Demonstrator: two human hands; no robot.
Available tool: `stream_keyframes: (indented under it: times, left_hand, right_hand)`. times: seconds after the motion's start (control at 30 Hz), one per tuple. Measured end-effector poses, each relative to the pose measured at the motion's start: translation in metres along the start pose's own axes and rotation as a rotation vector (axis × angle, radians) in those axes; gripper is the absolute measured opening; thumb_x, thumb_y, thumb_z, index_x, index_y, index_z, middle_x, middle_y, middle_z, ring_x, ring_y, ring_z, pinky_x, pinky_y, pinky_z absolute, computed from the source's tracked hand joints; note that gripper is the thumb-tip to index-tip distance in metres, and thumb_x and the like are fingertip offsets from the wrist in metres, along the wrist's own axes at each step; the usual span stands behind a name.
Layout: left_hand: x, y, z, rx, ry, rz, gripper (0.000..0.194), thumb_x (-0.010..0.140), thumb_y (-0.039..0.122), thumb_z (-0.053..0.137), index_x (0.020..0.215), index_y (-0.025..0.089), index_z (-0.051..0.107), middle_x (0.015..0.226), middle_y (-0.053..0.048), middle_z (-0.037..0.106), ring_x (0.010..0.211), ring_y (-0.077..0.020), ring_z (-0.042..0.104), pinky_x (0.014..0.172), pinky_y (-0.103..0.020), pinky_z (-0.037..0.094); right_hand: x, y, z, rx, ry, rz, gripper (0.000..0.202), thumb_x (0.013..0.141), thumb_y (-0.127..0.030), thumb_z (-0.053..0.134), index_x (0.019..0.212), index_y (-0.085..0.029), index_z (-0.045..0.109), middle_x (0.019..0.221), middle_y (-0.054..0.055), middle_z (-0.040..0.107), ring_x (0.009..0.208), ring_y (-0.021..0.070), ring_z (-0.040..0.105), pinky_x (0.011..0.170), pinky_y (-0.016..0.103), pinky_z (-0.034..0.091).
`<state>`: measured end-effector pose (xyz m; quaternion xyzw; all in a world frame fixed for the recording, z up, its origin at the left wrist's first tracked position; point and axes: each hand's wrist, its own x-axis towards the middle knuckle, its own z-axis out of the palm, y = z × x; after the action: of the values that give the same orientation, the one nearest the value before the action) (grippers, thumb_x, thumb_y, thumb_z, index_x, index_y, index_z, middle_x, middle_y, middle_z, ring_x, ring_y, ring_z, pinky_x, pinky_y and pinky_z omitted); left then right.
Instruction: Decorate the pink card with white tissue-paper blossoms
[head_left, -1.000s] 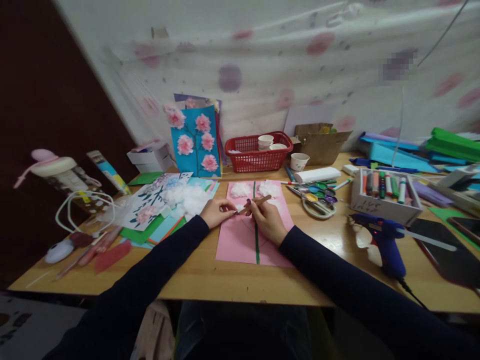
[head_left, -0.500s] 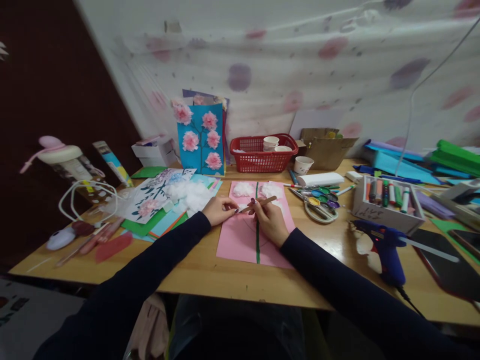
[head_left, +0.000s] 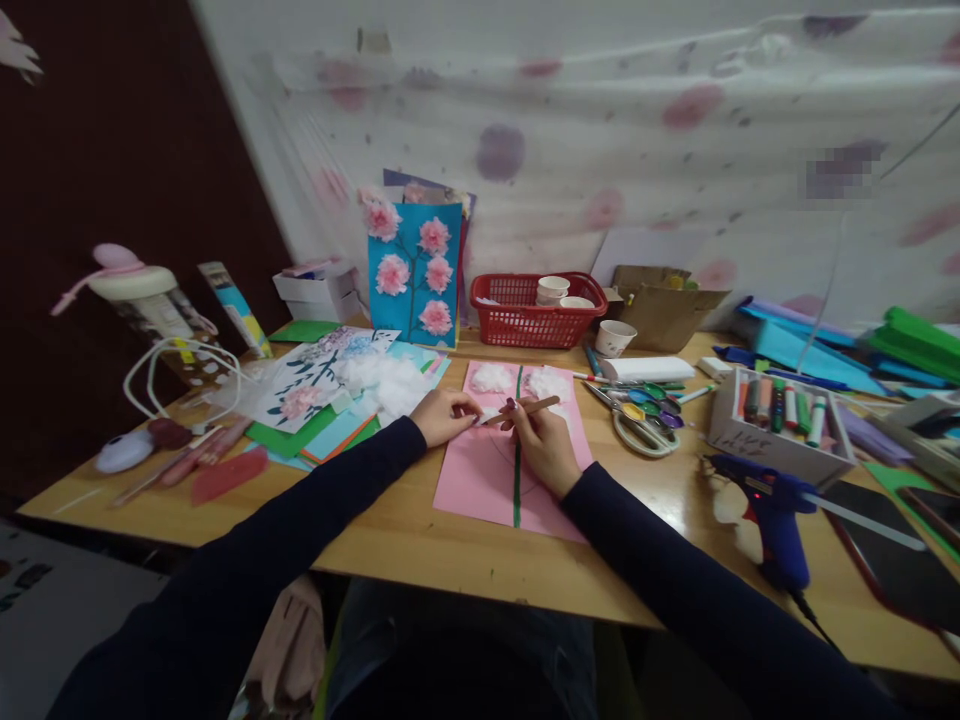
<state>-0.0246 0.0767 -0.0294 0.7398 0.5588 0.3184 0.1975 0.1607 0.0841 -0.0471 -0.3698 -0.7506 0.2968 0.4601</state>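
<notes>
A pink sheet of paper [head_left: 480,480] lies in front of me, with a green painted stem [head_left: 517,490] down its middle and thin drawn curves. White cotton wool tufts [head_left: 492,378] sit on its upper part, on both sides of the stem. My right hand [head_left: 546,450] grips a flat wooden craft stick [head_left: 541,405], slanted, its lower tip close to my left fingertips. My left hand [head_left: 442,416] rests at the paper's left edge, fingers pinched at a small white tuft. My fingers partly hide this tuft.
Loose cotton [head_left: 397,385] covers coloured papers on the left. A blue card with pink flowers [head_left: 412,270] stands behind, beside a red basket [head_left: 525,325]. Scissors [head_left: 645,440], a marker box [head_left: 780,440] and a blue glue gun [head_left: 772,510] lie right.
The camera view has shifted slightly, moving the background to the right. Both hands stay at nearly the same place on the paper, and the craft stick is still in my right hand.
</notes>
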Motion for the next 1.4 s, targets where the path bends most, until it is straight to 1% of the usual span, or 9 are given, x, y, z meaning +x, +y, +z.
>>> stream_keyframes:
  times: [0.23,0.47,0.73,0.93,1.0,1.2,1.23,1.3,1.4]
  left_hand:
    - [-0.001,0.002,0.000,0.008,0.006,-0.024,0.015,0.068,0.019,0.059,0.077,0.014,0.071,0.070,-0.002,0.068,0.056,-0.0112,0.053,0.056,-0.022,0.041]
    - [0.000,0.001,0.001,0.001,0.002,0.001,0.013,0.067,0.016,0.060,0.075,0.014,0.070,0.071,-0.002,0.068,0.056,-0.0106,0.052,0.055,-0.021,0.041]
    - [-0.001,0.000,0.002,-0.009,-0.017,0.007,0.015,0.067,0.014,0.059,0.076,0.014,0.071,0.073,-0.003,0.068,0.057,-0.0106,0.052,0.056,-0.021,0.042]
    - [0.000,-0.002,0.002,-0.006,-0.007,0.012,0.016,0.067,0.014,0.058,0.076,0.014,0.071,0.072,-0.003,0.068,0.057,-0.0106,0.051,0.057,-0.022,0.042]
    - [0.000,-0.002,0.002,-0.004,-0.004,0.022,0.016,0.067,0.013,0.058,0.076,0.014,0.071,0.072,-0.003,0.068,0.058,-0.0107,0.052,0.058,-0.022,0.043]
    - [0.001,-0.005,0.002,0.006,-0.002,0.062,0.017,0.067,0.015,0.058,0.079,0.015,0.071,0.073,-0.003,0.069,0.060,-0.0114,0.054,0.059,-0.022,0.043]
    - [0.002,-0.006,-0.001,0.002,0.016,0.061,0.019,0.067,0.015,0.058,0.081,0.015,0.070,0.074,-0.003,0.069,0.060,-0.0114,0.055,0.058,-0.021,0.043]
    - [0.005,-0.009,-0.010,-0.007,0.106,0.055,0.022,0.067,0.014,0.056,0.085,0.015,0.069,0.078,-0.003,0.069,0.063,-0.0112,0.056,0.059,-0.021,0.043]
    - [0.008,-0.017,-0.037,-0.027,0.292,0.001,0.022,0.069,0.018,0.055,0.087,0.015,0.068,0.076,-0.002,0.069,0.065,-0.0119,0.059,0.059,-0.021,0.042]
  right_hand:
    - [0.000,0.000,0.001,-0.049,-0.020,-0.019,0.037,0.090,-0.045,0.038,0.084,-0.017,0.060,0.067,0.004,0.066,0.047,0.0136,0.056,0.048,0.026,0.046]
    - [0.000,0.002,0.000,-0.136,-0.038,-0.064,0.035,0.092,-0.041,0.036,0.078,-0.019,0.059,0.071,0.005,0.066,0.057,0.0162,0.059,0.057,0.028,0.046]
    - [0.002,-0.002,0.001,-0.169,-0.100,-0.075,0.034,0.093,-0.035,0.035,0.075,-0.018,0.059,0.069,0.004,0.064,0.055,0.0146,0.058,0.056,0.025,0.045]
    - [0.003,-0.002,0.003,-0.157,-0.127,-0.071,0.035,0.092,-0.038,0.035,0.074,-0.018,0.058,0.068,0.004,0.063,0.055,0.0146,0.058,0.055,0.025,0.045]
    - [0.002,0.000,0.003,-0.118,-0.097,-0.044,0.036,0.092,-0.041,0.035,0.076,-0.018,0.057,0.066,0.004,0.063,0.055,0.0148,0.058,0.054,0.025,0.045]
    - [0.001,0.007,0.001,0.105,0.082,0.073,0.042,0.089,-0.052,0.036,0.081,-0.017,0.057,0.060,0.002,0.058,0.047,0.0133,0.053,0.047,0.024,0.043]
    - [0.001,0.008,0.000,0.129,0.098,0.092,0.042,0.088,-0.052,0.036,0.080,-0.016,0.057,0.059,0.001,0.057,0.046,0.0130,0.052,0.046,0.024,0.042]
    - [0.002,0.010,0.000,0.171,0.116,0.122,0.043,0.088,-0.053,0.037,0.079,-0.016,0.058,0.057,0.001,0.056,0.045,0.0123,0.051,0.044,0.023,0.041]
    - [0.003,0.012,0.000,0.194,0.120,0.141,0.044,0.088,-0.053,0.037,0.079,-0.015,0.058,0.056,0.000,0.055,0.045,0.0120,0.050,0.043,0.023,0.040]
